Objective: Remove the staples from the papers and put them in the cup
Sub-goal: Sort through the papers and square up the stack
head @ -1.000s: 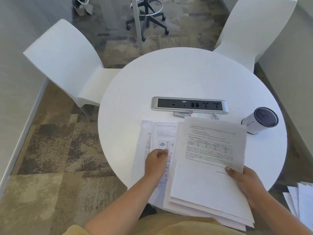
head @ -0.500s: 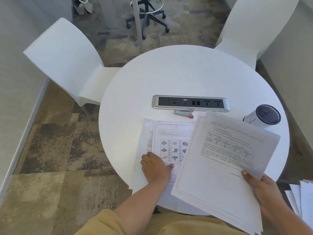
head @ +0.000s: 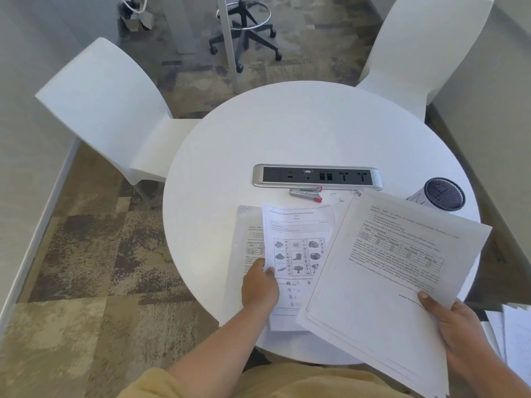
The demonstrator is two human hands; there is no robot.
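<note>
My right hand (head: pixel 454 328) grips a thick stack of printed papers (head: pixel 385 268) by its lower right corner, held above the table and tilted to the right. My left hand (head: pixel 260 285) pinches the left edge of a picture worksheet (head: pixel 298 254) that lies on the round white table (head: pixel 301 133), on top of another printed sheet (head: pixel 247 239). A silver and red staple remover (head: pixel 306 194) lies just below the power strip. A few loose staples (head: pixel 356 192) are scattered beside it. The cup (head: pixel 441 194), white with a dark mesh inside, stands at the table's right edge.
A silver power strip (head: pixel 317 176) is set in the table's middle. White chairs stand at the left (head: pixel 106 110) and far right (head: pixel 416 47). An office stool base (head: pixel 244 33) is on the carpet beyond. More papers (head: pixel 511 334) lie low at the right.
My right hand has swung the stack rightward and away from the worksheet, uncovering it. My left hand went flat on the worksheet, then took hold of its left edge.
</note>
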